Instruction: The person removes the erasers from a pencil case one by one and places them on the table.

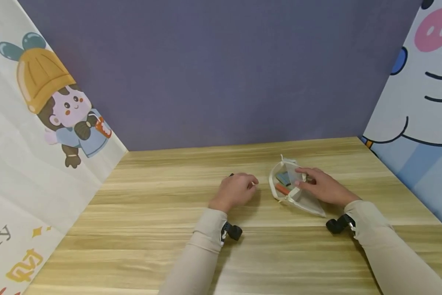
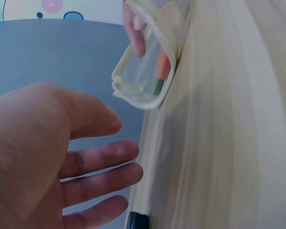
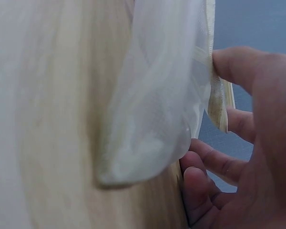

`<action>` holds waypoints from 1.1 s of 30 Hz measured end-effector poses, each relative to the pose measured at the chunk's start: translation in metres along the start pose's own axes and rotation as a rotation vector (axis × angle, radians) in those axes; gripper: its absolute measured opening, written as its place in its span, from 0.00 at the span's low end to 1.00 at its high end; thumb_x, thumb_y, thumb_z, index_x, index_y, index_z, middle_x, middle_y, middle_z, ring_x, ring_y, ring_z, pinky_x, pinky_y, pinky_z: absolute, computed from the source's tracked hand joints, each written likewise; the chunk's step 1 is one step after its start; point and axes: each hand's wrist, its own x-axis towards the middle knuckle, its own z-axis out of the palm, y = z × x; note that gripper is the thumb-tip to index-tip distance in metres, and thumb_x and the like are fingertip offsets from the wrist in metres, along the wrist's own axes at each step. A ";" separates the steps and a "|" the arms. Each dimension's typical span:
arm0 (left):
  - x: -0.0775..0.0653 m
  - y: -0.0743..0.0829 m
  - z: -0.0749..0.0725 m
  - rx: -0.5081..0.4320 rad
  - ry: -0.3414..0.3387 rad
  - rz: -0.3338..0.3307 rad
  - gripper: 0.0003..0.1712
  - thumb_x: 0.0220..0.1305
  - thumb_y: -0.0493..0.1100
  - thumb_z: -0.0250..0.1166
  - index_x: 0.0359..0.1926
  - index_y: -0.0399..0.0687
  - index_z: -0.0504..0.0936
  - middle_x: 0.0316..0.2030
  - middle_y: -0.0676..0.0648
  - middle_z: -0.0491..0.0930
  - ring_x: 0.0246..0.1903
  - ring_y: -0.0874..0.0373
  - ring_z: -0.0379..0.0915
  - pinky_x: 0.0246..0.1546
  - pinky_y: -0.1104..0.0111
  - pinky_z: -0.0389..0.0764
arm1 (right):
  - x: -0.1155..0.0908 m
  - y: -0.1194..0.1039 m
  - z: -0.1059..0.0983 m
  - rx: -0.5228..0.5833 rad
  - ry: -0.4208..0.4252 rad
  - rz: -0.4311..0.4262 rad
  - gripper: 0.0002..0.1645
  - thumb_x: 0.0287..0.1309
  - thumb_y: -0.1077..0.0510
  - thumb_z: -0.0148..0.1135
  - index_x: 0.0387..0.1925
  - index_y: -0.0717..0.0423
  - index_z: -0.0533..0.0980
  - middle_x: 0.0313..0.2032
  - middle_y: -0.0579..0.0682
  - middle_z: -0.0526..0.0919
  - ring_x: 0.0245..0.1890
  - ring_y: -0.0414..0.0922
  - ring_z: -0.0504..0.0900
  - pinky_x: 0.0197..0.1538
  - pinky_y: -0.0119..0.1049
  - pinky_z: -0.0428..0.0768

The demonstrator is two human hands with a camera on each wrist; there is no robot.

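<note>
A translucent mesh zip pouch (image 1: 306,200) with cream zipper edging lies on the table, its mouth spread wide toward the left. My right hand (image 1: 324,186) pinches the zipper edge between thumb and finger, as the right wrist view shows close up. Inside the pouch are an orange stick-like piece (image 1: 282,189) with a green end and a grey-blue item (image 1: 283,178). My left hand (image 1: 235,190) hovers left of the pouch mouth, fingers relaxed and holding nothing. Just beyond it a small dark object (image 2: 138,221) shows, mostly hidden by the hand in the head view.
The wood-grain table (image 1: 132,229) ends at a plain grey-blue panel (image 1: 221,73) at the back. Printed cartoon panels stand at both sides, a child in a yellow hat (image 1: 45,78) on the left one. A black wrist camera (image 1: 233,232) sits at the left cuff.
</note>
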 end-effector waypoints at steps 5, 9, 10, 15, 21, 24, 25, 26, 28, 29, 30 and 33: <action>0.001 0.007 0.001 -0.010 -0.050 -0.011 0.16 0.74 0.52 0.57 0.54 0.58 0.85 0.39 0.59 0.83 0.35 0.68 0.76 0.35 0.69 0.77 | 0.000 0.001 0.000 0.005 0.001 -0.009 0.41 0.73 0.37 0.52 0.75 0.58 0.60 0.67 0.66 0.64 0.53 0.57 0.74 0.49 0.54 0.74; 0.002 0.011 0.005 -0.014 -0.055 0.001 0.16 0.74 0.52 0.57 0.54 0.58 0.85 0.39 0.59 0.83 0.35 0.69 0.76 0.34 0.70 0.77 | -0.001 0.002 0.000 -0.001 0.002 -0.004 0.42 0.72 0.37 0.52 0.75 0.58 0.60 0.66 0.66 0.65 0.51 0.55 0.74 0.48 0.51 0.74; 0.003 0.013 0.006 -0.013 -0.053 0.010 0.16 0.74 0.52 0.57 0.54 0.59 0.85 0.39 0.59 0.83 0.35 0.69 0.76 0.33 0.70 0.77 | -0.001 0.002 0.000 -0.001 0.004 0.000 0.42 0.72 0.37 0.52 0.75 0.58 0.60 0.66 0.65 0.65 0.50 0.55 0.74 0.48 0.51 0.74; 0.007 0.019 0.012 0.003 -0.033 0.041 0.14 0.73 0.53 0.58 0.52 0.60 0.86 0.37 0.60 0.83 0.36 0.68 0.77 0.34 0.71 0.77 | -0.001 0.001 0.001 0.008 0.009 -0.002 0.41 0.73 0.38 0.52 0.75 0.58 0.61 0.67 0.66 0.64 0.54 0.58 0.74 0.50 0.55 0.74; 0.011 0.023 0.015 -0.013 -0.028 0.036 0.13 0.73 0.51 0.59 0.50 0.60 0.87 0.36 0.60 0.83 0.35 0.68 0.76 0.35 0.71 0.76 | 0.000 -0.001 0.000 0.006 -0.004 0.015 0.42 0.73 0.37 0.52 0.75 0.58 0.60 0.68 0.67 0.63 0.56 0.60 0.73 0.51 0.58 0.74; 0.013 0.026 0.015 -0.045 -0.036 0.032 0.13 0.73 0.51 0.59 0.51 0.58 0.87 0.36 0.60 0.82 0.35 0.68 0.75 0.33 0.70 0.75 | 0.001 -0.001 0.000 0.006 -0.004 0.015 0.41 0.73 0.37 0.52 0.75 0.58 0.60 0.68 0.67 0.63 0.56 0.60 0.73 0.51 0.58 0.74; 0.013 0.027 0.014 -0.056 -0.041 0.030 0.13 0.73 0.51 0.59 0.51 0.58 0.87 0.36 0.60 0.82 0.34 0.68 0.75 0.33 0.70 0.75 | 0.001 -0.001 0.000 0.007 -0.002 0.017 0.41 0.73 0.37 0.52 0.75 0.58 0.60 0.68 0.67 0.63 0.55 0.60 0.74 0.51 0.58 0.74; 0.014 0.028 0.014 -0.061 -0.046 0.029 0.13 0.73 0.51 0.59 0.51 0.58 0.86 0.37 0.60 0.82 0.34 0.68 0.75 0.33 0.70 0.76 | 0.001 -0.001 -0.001 0.009 0.000 0.019 0.41 0.73 0.38 0.52 0.75 0.57 0.60 0.68 0.66 0.63 0.55 0.59 0.74 0.51 0.57 0.74; 0.015 0.030 0.014 -0.060 -0.054 0.023 0.13 0.73 0.51 0.59 0.51 0.58 0.86 0.37 0.59 0.83 0.34 0.68 0.75 0.33 0.70 0.76 | 0.000 -0.002 -0.001 0.013 -0.001 0.018 0.41 0.73 0.38 0.52 0.75 0.57 0.60 0.67 0.66 0.63 0.55 0.59 0.74 0.51 0.57 0.74; 0.015 0.032 0.014 -0.058 -0.059 0.017 0.13 0.74 0.51 0.59 0.51 0.58 0.86 0.37 0.59 0.83 0.34 0.68 0.75 0.33 0.70 0.76 | 0.000 -0.002 -0.001 0.015 -0.001 0.017 0.41 0.73 0.38 0.52 0.75 0.58 0.60 0.67 0.67 0.63 0.54 0.59 0.74 0.51 0.56 0.75; 0.016 0.033 0.014 -0.056 -0.063 0.011 0.13 0.74 0.50 0.58 0.51 0.58 0.86 0.38 0.59 0.83 0.34 0.68 0.76 0.33 0.69 0.76 | 0.000 -0.002 -0.001 0.017 -0.003 0.016 0.41 0.73 0.38 0.52 0.75 0.58 0.60 0.67 0.67 0.63 0.54 0.58 0.74 0.50 0.56 0.75; 0.017 0.037 0.014 -0.037 -0.069 -0.009 0.13 0.73 0.51 0.59 0.51 0.59 0.86 0.38 0.59 0.83 0.34 0.68 0.76 0.32 0.70 0.76 | -0.001 -0.003 0.000 0.021 -0.005 0.013 0.40 0.73 0.39 0.53 0.75 0.59 0.61 0.67 0.67 0.64 0.54 0.58 0.74 0.50 0.55 0.75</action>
